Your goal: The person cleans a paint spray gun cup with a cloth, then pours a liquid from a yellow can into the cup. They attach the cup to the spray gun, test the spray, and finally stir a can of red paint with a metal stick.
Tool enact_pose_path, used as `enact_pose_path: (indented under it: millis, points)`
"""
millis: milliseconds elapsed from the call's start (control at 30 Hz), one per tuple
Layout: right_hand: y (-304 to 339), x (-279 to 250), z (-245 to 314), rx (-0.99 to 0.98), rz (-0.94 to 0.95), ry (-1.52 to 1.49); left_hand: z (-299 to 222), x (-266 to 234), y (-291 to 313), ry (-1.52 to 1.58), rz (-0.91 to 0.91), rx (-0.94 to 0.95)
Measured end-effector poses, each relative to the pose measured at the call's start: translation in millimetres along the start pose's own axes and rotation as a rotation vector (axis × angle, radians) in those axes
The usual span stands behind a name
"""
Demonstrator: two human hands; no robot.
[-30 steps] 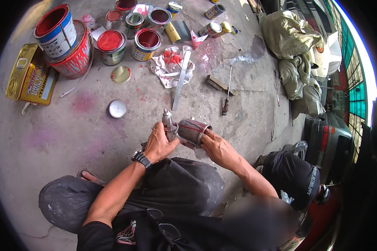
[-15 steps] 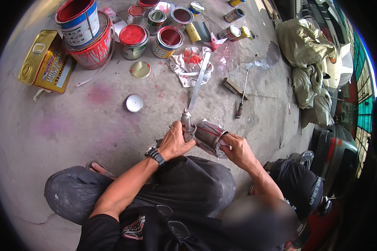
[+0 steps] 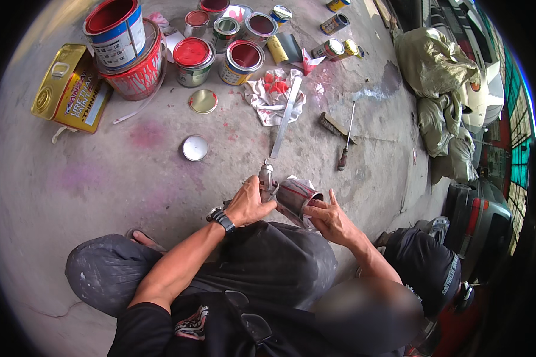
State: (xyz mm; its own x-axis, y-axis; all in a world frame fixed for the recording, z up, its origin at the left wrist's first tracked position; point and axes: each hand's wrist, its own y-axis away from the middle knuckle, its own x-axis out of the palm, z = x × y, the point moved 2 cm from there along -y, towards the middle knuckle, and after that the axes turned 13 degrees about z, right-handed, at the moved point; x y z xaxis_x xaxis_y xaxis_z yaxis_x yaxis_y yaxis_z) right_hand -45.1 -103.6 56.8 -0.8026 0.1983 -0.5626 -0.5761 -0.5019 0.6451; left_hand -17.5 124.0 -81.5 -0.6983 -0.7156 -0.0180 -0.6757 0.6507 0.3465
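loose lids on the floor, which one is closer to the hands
The silver lid. It lies on the bare concrete nearer the left hand, while the gold lid sits farther off by the paint cans.

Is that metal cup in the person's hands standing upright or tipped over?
Tipped. The metal cup lies on its side, its open mouth facing right, steadied by the right hand, while the left hand grips the spray gun beside it.

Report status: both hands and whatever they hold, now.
Left hand gripping grey metal spray gun. Right hand on its paint-stained metal cup, fingers spread. Long metal strip lying beyond, apart.
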Motion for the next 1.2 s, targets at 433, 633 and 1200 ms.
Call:
enact_pose_path:
  millis: [433,633,1200]
  points:
    - [-16,75,-35,0.041,0.185,0.185,23,20,0,-0.151,0.058,0.033]
    - [-7,82,-18,0.072,0.109,0.015,20,25,5,-0.280,0.012,0.035]
    - [-45,83,-46,0.036,-0.094,-0.187,11,12,-4,-0.284,-0.107,0.044]
